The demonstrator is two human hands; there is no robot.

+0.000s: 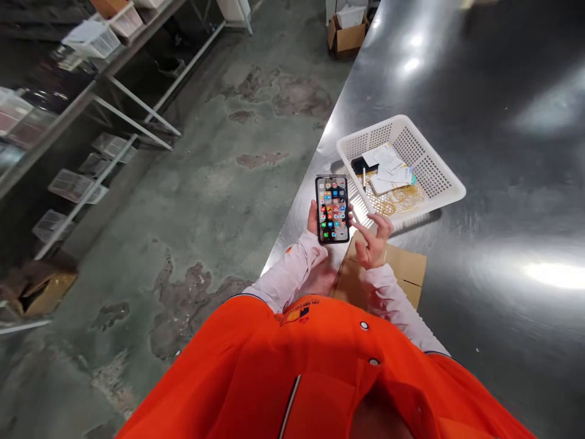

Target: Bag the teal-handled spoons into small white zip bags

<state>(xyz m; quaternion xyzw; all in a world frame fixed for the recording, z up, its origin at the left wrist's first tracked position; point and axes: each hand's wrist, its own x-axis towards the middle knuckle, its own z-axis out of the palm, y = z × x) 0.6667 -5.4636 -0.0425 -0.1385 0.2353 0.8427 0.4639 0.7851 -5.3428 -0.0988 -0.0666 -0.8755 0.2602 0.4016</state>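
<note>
A smartphone [333, 210] with a lit screen full of app icons is upright in my left hand [312, 218], whose fingers wrap round its edges. My right hand [375, 242] hovers just right of the phone, fingers apart and partly bent, with nothing in it. Behind both hands stands a white perforated plastic basket [441, 177] holding papers [388, 167], a pen [364, 178], a dark object [361, 164] and tangled yellowish bands [400, 200]. Flat cardboard [406, 268] lies on the table under my right forearm.
The shiny metal table [503, 201] runs along the right, its edge near my left forearm. Racks [86, 100] with plastic baskets [75, 185] line the left. An open cardboard box [351, 38] sits beyond on the stained concrete floor [205, 177].
</note>
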